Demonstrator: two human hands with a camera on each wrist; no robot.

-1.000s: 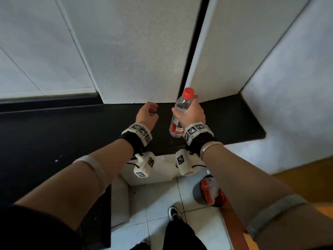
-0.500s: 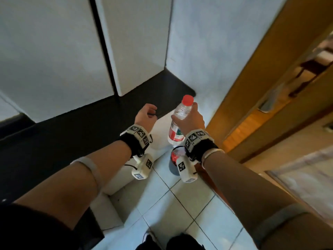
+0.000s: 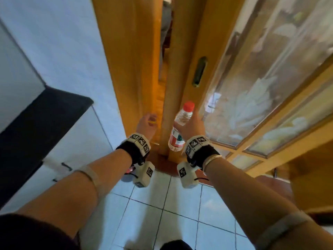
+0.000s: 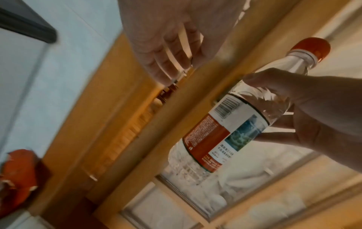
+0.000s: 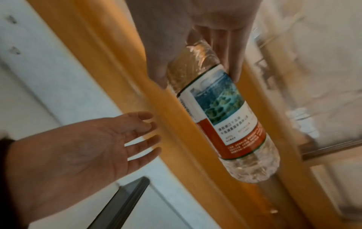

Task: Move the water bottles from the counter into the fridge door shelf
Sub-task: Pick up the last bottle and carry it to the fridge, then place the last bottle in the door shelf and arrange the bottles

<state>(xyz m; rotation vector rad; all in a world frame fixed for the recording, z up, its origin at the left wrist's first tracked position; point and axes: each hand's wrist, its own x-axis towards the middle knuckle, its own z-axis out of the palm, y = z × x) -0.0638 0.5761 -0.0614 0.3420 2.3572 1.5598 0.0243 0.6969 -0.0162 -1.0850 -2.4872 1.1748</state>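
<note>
The right hand (image 3: 191,126) pinches a red-capped bottle (image 3: 178,134) of clear water; the left hand (image 3: 146,123) hangs spread, holding nothing.

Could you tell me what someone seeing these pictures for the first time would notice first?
Most striking is the clear water bottle with a red cap and red-and-white label, held tilted in the right hand at the centre of the head view. Just behind it stands a wooden sliding door with patterned glass panes, slightly ajar. The left hand, empty with relaxed fingers, reaches toward the gap beside the door's edge.
</note>
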